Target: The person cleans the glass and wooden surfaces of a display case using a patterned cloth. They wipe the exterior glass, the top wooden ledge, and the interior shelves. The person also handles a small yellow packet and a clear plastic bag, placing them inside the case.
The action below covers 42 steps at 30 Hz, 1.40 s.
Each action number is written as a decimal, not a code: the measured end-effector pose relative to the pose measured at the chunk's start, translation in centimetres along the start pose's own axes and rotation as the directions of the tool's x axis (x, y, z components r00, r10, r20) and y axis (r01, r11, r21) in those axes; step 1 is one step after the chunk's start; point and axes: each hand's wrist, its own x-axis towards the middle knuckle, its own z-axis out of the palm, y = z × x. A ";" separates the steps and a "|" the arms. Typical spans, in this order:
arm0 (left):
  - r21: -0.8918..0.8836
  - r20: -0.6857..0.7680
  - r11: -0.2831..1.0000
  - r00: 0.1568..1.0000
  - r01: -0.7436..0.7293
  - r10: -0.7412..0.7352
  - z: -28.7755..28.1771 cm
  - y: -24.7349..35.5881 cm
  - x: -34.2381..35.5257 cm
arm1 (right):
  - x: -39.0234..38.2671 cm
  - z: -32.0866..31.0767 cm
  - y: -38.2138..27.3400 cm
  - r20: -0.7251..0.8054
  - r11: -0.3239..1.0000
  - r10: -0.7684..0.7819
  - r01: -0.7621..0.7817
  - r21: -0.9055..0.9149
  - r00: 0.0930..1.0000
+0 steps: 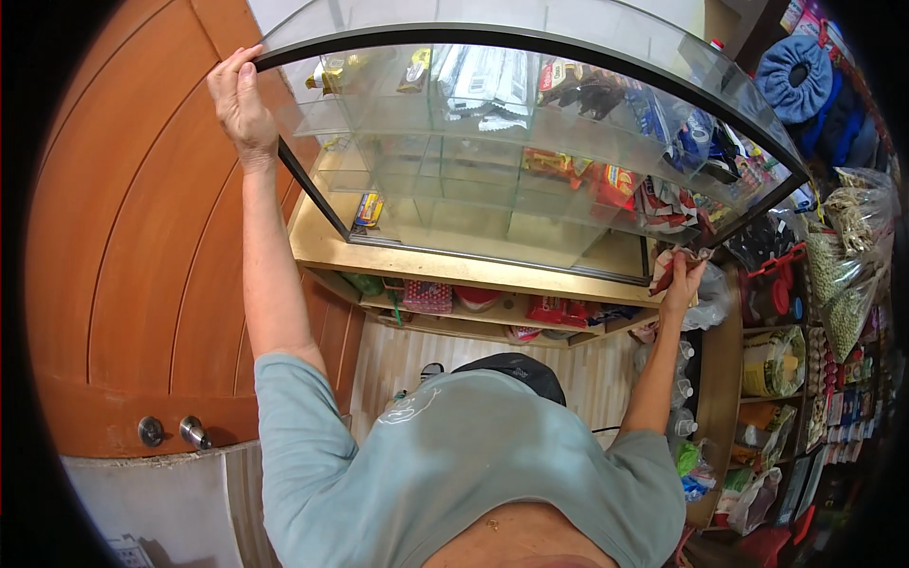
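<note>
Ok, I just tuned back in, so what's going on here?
A person stands before a black-framed glass display case. Their left hand grips its upper left corner, while their right hand holds a crumpled cloth by the lower right corner; whether the cloth touches the glass is unclear. White packets and other packaged goods sit inside the case, and more packages are on the wooden shelf below.

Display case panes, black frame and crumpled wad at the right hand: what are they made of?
Panes: probably clear, glossy glass; white packets show through. Black frame: smooth, perhaps painted metal, from its slim, even bars; plastic is possible. Wad at the right hand: seemingly matte cloth, from its soft folds.
</note>
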 end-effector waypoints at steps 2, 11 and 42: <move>0.026 0.002 1.000 1.000 -0.002 0.002 -0.1 0.1 0.1 | -0.2 0.7 -0.6 -0.014 1.000 -0.003 0.003 -0.005 1.000; 0.011 -0.005 1.000 1.000 0.007 -0.007 0.2 0.0 0.0 | 0.8 -0.2 1.1 -0.031 0.997 -0.064 0.062 -0.054 0.997; 0.033 0.005 0.999 1.000 0.008 -0.008 0.5 -0.7 -0.2 | 1.3 -0.8 1.9 -0.026 0.998 -0.017 0.016 -0.060 1.000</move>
